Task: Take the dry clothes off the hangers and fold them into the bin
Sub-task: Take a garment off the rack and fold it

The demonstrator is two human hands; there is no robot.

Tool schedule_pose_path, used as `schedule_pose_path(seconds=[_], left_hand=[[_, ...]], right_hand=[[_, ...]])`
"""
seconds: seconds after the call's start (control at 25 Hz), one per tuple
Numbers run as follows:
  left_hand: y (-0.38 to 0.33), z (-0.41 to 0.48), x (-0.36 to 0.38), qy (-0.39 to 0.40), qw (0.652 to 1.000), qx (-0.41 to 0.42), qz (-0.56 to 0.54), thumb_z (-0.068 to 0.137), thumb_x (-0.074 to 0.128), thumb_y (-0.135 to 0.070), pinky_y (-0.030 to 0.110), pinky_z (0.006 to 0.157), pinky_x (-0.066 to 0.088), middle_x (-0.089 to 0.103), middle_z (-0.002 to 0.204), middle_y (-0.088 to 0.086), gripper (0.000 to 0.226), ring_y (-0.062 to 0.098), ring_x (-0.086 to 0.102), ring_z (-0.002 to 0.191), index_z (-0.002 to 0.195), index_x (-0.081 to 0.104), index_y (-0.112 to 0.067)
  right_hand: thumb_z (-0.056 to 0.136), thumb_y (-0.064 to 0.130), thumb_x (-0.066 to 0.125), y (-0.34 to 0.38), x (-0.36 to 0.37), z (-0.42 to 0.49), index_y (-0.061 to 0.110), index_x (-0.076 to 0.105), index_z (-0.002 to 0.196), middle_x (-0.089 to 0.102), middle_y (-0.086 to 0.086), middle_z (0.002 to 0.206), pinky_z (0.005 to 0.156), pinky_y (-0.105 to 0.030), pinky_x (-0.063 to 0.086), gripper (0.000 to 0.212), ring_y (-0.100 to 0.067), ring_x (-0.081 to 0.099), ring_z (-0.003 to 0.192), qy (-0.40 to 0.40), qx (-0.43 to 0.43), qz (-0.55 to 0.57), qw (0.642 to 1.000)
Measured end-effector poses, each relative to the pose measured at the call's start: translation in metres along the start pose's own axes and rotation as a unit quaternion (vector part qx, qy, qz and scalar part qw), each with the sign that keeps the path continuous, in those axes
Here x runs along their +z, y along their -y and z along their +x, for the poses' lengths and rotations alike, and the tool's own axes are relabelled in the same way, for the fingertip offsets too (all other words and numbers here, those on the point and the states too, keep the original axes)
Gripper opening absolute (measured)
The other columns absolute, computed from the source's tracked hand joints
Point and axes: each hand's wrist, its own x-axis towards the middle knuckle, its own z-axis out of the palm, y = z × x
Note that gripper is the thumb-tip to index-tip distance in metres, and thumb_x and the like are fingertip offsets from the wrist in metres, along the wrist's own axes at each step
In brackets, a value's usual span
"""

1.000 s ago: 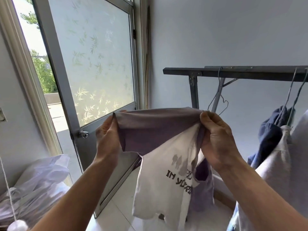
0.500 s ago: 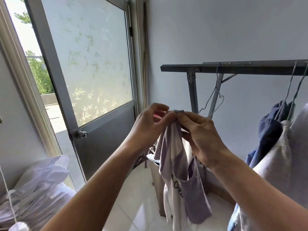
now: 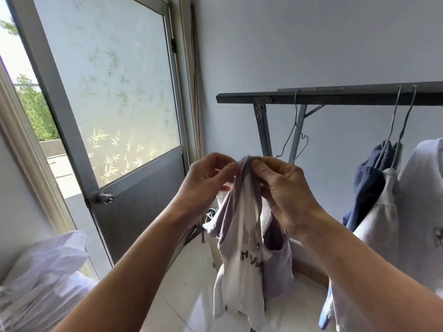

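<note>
A white and lilac T-shirt (image 3: 242, 248) with dark lettering hangs doubled over in front of me. My left hand (image 3: 206, 180) and my right hand (image 3: 285, 190) pinch its top edge close together at chest height. Behind them an empty wire hanger (image 3: 293, 140) hangs on the dark metal rack (image 3: 335, 97). To the right, a navy garment (image 3: 366, 185) and a white shirt (image 3: 412, 202) hang on wire hangers. No bin shows in this frame.
A grey door (image 3: 134, 207) with frosted leaf-pattern glass stands open at the left, daylight and trees beyond it. A white plastic bag (image 3: 45, 274) lies at the lower left. The floor (image 3: 191, 291) is glossy white tile. A plain wall backs the rack.
A second ago my hands held the shirt spread wide. They have come together, folding it in half lengthwise, and now pinch the top edge side by side.
</note>
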Motion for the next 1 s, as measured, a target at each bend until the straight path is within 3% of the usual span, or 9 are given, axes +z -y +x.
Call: schedule_pose_path(seconds=[0.28,0.48,0.56,0.64,0.68,0.8,0.84,0.92,1.0], left_hand=[[-0.003,-0.002,0.000,0.025,0.999,-0.038,0.003,0.092,0.066,-0.018,0.029,0.069,0.052,0.066,0.078,-0.001,0.006,0.007,0.061,0.073,0.087,0.068,-0.015],[-0.018,0.003,-0.008,0.029,0.999,-0.027,0.012,0.099,0.053,-0.015,0.032,0.073,0.045,0.056,0.075,-0.001,0.019,0.012,0.052,0.072,0.080,0.056,-0.015],[-0.030,0.006,-0.019,0.015,0.999,0.010,0.043,0.101,0.048,-0.015,0.033,0.070,0.041,0.051,0.078,0.005,0.020,0.017,0.046,0.073,0.082,0.051,-0.014],[-0.039,0.009,-0.035,0.017,0.997,0.040,0.063,0.102,0.046,-0.014,0.022,0.063,0.040,0.049,0.078,0.006,0.019,0.009,0.045,0.068,0.083,0.048,-0.014],[-0.042,0.009,-0.043,0.025,0.994,0.051,0.089,0.102,0.046,-0.013,0.015,0.058,0.038,0.047,0.076,0.003,0.020,0.003,0.044,0.064,0.082,0.046,-0.014],[-0.041,0.010,-0.063,0.056,0.972,0.065,0.218,0.100,0.050,-0.012,0.012,0.052,0.034,0.046,0.069,-0.005,0.020,-0.001,0.040,0.058,0.080,0.048,-0.015],[-0.039,0.011,-0.067,0.068,0.969,0.065,0.228,0.098,0.053,-0.010,0.012,0.052,0.034,0.048,0.066,-0.007,0.016,0.000,0.041,0.057,0.083,0.050,-0.014],[-0.038,0.010,-0.071,0.103,0.969,0.040,0.219,0.096,0.057,-0.007,0.012,0.053,0.038,0.055,0.064,-0.011,0.003,0.000,0.048,0.058,0.096,0.057,-0.010],[-0.035,0.009,-0.071,0.135,0.960,0.001,0.244,0.096,0.059,-0.013,0.015,0.061,0.049,0.068,0.073,-0.007,0.013,0.004,0.062,0.067,0.107,0.065,-0.011]], right_hand=[[0.092,0.008,0.060,-0.003,0.001,-0.002,0.011,0.075,0.094,0.075,-0.006,0.088,0.077,-0.032,0.059,0.015,-0.016,0.070,0.081,0.028,-0.004,-0.014,1.000],[0.101,0.020,0.048,-0.010,-0.012,-0.002,0.015,0.072,0.093,0.073,0.003,0.085,0.071,-0.028,0.057,0.026,-0.010,0.070,0.076,0.107,-0.069,-0.170,0.977],[0.102,0.046,0.034,-0.018,-0.031,-0.002,0.031,0.065,0.074,0.066,0.016,0.069,0.075,-0.037,0.052,0.044,-0.004,0.062,0.066,0.185,-0.080,-0.399,0.895],[0.096,0.066,0.020,-0.019,-0.053,0.000,0.035,0.055,0.064,0.054,0.014,0.057,0.077,-0.034,0.037,0.056,-0.006,0.056,0.064,0.194,-0.110,-0.611,0.760],[0.095,0.066,0.019,-0.016,-0.061,0.002,0.033,0.057,0.069,0.049,0.014,0.058,0.076,-0.032,0.033,0.057,-0.011,0.058,0.068,0.183,-0.123,-0.640,0.736],[0.097,0.050,0.038,0.003,-0.068,0.009,0.026,0.064,0.099,0.056,0.018,0.073,0.069,-0.031,0.039,0.035,-0.019,0.061,0.080,0.106,-0.134,-0.560,0.811],[0.099,0.039,0.046,0.007,-0.067,0.011,0.024,0.061,0.111,0.061,0.012,0.079,0.070,-0.032,0.042,0.024,-0.023,0.062,0.084,0.075,-0.152,-0.569,0.805],[0.096,0.025,0.051,0.010,-0.058,0.015,0.022,0.057,0.123,0.069,-0.003,0.092,0.075,-0.036,0.047,0.028,-0.031,0.064,0.094,0.041,-0.151,-0.642,0.750],[0.093,0.023,0.050,0.007,-0.049,0.014,0.022,0.066,0.111,0.069,-0.010,0.101,0.077,-0.035,0.048,0.024,-0.034,0.062,0.098,0.019,-0.127,-0.721,0.681]])
